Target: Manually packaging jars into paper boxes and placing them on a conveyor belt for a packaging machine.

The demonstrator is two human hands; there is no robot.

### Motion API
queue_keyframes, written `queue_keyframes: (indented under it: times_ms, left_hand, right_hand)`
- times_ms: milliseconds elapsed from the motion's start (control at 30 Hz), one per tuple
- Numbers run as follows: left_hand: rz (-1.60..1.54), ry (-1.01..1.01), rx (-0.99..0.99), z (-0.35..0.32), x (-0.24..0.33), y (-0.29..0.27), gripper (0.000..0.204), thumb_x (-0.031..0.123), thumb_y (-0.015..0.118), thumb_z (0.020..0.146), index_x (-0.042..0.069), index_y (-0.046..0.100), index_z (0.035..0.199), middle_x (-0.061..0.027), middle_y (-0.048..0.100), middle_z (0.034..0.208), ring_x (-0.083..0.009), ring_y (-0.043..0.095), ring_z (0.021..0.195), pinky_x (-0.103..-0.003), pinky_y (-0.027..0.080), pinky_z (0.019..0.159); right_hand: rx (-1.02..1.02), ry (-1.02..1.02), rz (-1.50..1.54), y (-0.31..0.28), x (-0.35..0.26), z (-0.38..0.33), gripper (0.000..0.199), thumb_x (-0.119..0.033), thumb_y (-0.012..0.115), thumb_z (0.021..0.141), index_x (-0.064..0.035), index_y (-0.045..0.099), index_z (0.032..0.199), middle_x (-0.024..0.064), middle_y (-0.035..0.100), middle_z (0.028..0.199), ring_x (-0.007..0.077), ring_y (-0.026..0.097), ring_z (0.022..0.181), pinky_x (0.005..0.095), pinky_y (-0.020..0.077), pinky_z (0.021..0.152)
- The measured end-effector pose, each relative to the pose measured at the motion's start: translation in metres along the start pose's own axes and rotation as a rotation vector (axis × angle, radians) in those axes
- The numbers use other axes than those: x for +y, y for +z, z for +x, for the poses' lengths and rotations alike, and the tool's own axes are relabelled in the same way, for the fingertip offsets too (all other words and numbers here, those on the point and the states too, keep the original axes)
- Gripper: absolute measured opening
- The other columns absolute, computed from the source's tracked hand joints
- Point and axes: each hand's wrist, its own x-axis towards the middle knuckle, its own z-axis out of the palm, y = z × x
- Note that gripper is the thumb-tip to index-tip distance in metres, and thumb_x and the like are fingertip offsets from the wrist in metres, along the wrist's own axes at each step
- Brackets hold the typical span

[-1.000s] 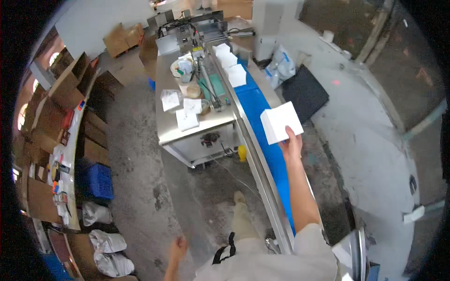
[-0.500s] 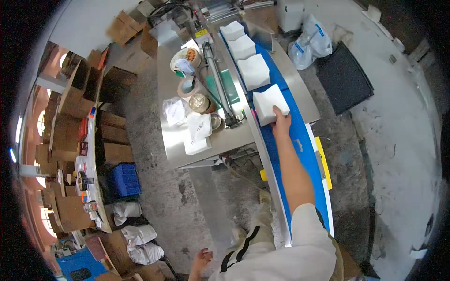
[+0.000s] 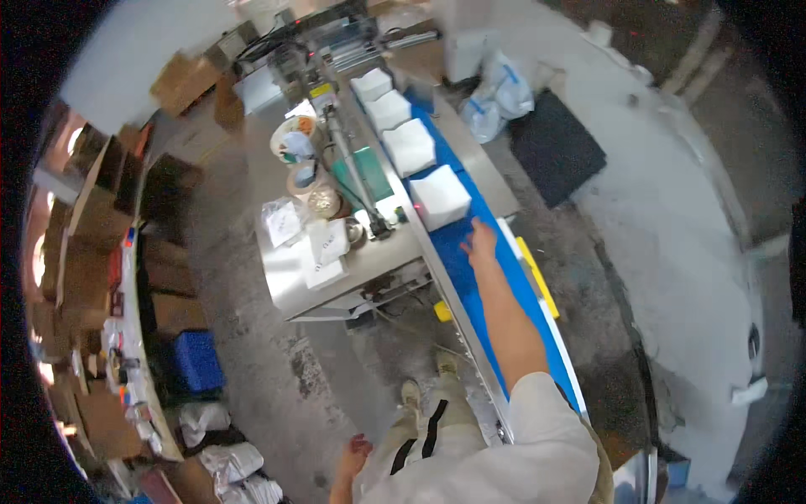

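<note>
Several white stacks, perhaps of folded paper, sit in a row on a blue conveyor belt (image 3: pixel 495 319). My right hand (image 3: pixel 480 244) hangs over the belt just on the near side of the closest white stack (image 3: pixel 442 198). Its fingers are apart and hold nothing, with a small gap between them and the stack. Farther along lie another white stack (image 3: pixel 410 148) and two more beyond it. Down at my side, my left hand (image 3: pixel 356 454) hangs away from the belt. Its fingers are loosely bent and nothing shows in them. The picture is somewhat blurred.
Left of the belt, a metal table (image 3: pixel 290 281) carries tape rolls (image 3: pixel 309 178), a tub (image 3: pixel 294 139), plastic bags and white paper. A metal bar (image 3: pixel 357 172) runs along it. Yellow parts (image 3: pixel 537 277) jut from the belt's right side. Cardboard boxes and a blue crate (image 3: pixel 198 361) stand far left.
My right hand has let go of the nearest white stack and drawn back from it. The whole view has shifted and turned, so the belt and table appear farther left.
</note>
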Motion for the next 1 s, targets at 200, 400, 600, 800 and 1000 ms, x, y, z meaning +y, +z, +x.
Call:
queue_keyframes:
  times_ms: [200,400,600,800,1000]
  left_hand:
    - [0.345,0.296,-0.286,0.011,0.105,0.045,0.024,0.007,0.061,0.091,-0.002,0.062,0.114,-0.0049,0.067,0.088,-0.0123,0.06,0.078,-0.029,0.05,0.072]
    - [0.361,0.367,-0.851,-0.032,0.184,0.164,0.024,0.003,0.065,0.09,-0.001,0.062,0.114,-0.0042,0.066,0.084,-0.011,0.059,0.069,-0.028,0.05,0.063]
    - [0.461,0.376,-1.165,-0.144,0.173,0.311,0.03,0.017,0.064,0.095,0.0,0.06,0.119,-0.0081,0.067,0.094,-0.0144,0.065,0.079,-0.028,0.054,0.07]
    - [0.607,0.324,-1.229,-0.251,0.097,0.471,0.071,0.041,0.064,0.094,-0.004,0.038,0.142,-0.0164,0.052,0.136,-0.0249,0.053,0.123,-0.036,0.046,0.098]
    - [0.737,0.128,-1.267,-0.277,0.035,0.546,0.067,0.043,0.059,0.096,0.003,0.036,0.145,-0.0096,0.047,0.142,-0.0267,0.045,0.134,-0.036,0.044,0.099]
  right_hand:
    - [-0.208,-0.214,-0.088,-0.129,0.006,-0.248,0.033,-0.028,0.063,0.093,-0.0069,0.06,0.119,0.0067,0.065,0.103,0.0194,0.064,0.093,0.0363,0.0553,0.079]
    - [-0.035,-0.322,-0.268,-0.316,0.013,-0.502,0.04,-0.03,0.065,0.094,-0.0042,0.06,0.125,0.0061,0.067,0.105,0.0138,0.062,0.095,0.03,0.0516,0.082]
    - [0.526,-0.658,-0.138,-0.497,0.051,-0.706,0.039,-0.016,0.064,0.095,-0.0015,0.056,0.13,0.0085,0.066,0.114,0.0157,0.063,0.102,0.0295,0.052,0.087]
    - [1.204,-0.593,-0.144,-0.721,0.098,-0.85,0.056,-0.032,0.061,0.096,0.0051,0.049,0.137,0.0172,0.059,0.13,0.0218,0.055,0.121,0.0327,0.0425,0.103]
    - [0.605,-0.152,-0.162,-0.801,0.111,-0.804,0.082,-0.06,0.054,0.091,-0.0112,0.028,0.153,0.0134,0.04,0.149,0.0298,0.047,0.129,0.0436,0.04,0.107]
